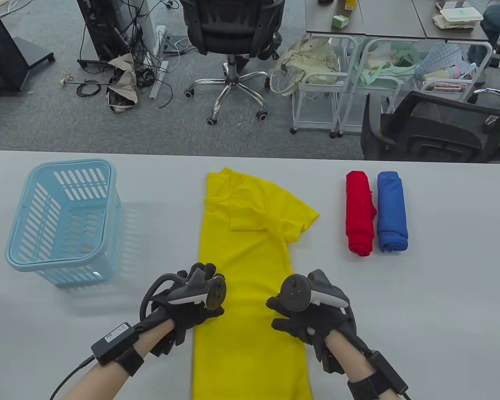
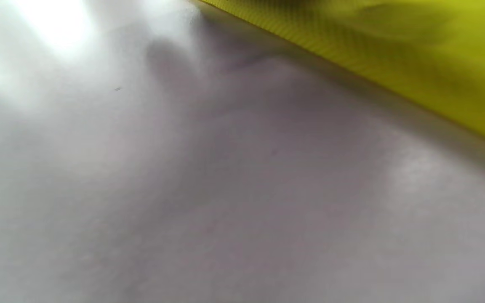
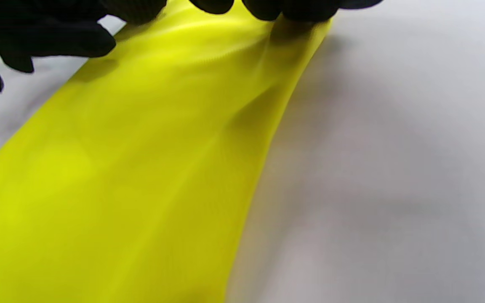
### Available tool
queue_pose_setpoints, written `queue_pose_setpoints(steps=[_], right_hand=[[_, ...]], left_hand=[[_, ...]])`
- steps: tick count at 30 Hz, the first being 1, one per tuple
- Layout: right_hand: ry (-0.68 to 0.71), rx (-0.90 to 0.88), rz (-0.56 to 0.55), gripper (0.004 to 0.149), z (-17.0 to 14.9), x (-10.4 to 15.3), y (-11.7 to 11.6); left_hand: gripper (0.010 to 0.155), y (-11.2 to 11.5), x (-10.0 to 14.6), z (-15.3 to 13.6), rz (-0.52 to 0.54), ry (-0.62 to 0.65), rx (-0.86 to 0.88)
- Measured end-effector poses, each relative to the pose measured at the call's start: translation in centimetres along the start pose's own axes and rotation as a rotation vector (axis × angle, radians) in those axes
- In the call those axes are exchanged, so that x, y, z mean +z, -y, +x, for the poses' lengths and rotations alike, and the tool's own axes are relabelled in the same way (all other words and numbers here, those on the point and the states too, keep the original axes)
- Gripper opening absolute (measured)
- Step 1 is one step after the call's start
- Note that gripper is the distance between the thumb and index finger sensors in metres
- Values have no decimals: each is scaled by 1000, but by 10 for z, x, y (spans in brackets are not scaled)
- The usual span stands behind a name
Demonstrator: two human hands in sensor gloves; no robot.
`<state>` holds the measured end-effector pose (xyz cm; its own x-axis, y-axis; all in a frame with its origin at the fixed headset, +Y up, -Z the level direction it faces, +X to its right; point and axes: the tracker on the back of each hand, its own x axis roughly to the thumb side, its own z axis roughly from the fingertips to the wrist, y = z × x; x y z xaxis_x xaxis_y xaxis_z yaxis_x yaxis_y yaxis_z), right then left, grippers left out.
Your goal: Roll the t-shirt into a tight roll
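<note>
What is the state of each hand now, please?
Left hand: rests on the left edge of the shirt; grip cannot be told.
Right hand: fingers press on the shirt's right edge.

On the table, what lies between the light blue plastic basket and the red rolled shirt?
In the table view, the flat yellow t-shirt lies between the light blue plastic basket and the red rolled shirt, with bare grey table on either side.
</note>
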<state>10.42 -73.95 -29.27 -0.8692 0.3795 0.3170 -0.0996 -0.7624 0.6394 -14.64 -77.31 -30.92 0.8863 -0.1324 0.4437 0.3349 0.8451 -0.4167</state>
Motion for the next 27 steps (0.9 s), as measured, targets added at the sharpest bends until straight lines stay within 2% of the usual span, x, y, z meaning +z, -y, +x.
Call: queue_pose_setpoints(steps=[4,6,8,11,16,18,20,22,26,27], right_hand=[[-67,-56,-89,63,-17,-6,40],[-132,-69,-124,63,-31,-13,63],[-192,-105,-140,64,-46,-28,82],[-254,-162,-127,65,-62,-55,100],[-293,-192,-49,65,-72,-106,106],[-381,-158,5,65,-82,-122,100],[-455,-120,29,66,-93,-128,95],[-528,-100,-32,66,-104,-129,95],[-510,-178,-32,68,-98,-123,106],[-467,-188,-43,70,-90,-121,110]], left_hand=[[81,6,-14,9,-84,0,20],[81,17,-20,14,-185,-23,-10],[81,18,-18,14,-152,-14,-36],[81,22,-16,15,-181,-1,14],[83,27,-4,23,-171,6,18],[83,30,4,26,-170,15,1],[83,34,8,26,-165,19,14],[83,36,8,24,-152,33,51],[83,37,7,22,-159,61,74],[83,37,7,21,-163,69,88]])
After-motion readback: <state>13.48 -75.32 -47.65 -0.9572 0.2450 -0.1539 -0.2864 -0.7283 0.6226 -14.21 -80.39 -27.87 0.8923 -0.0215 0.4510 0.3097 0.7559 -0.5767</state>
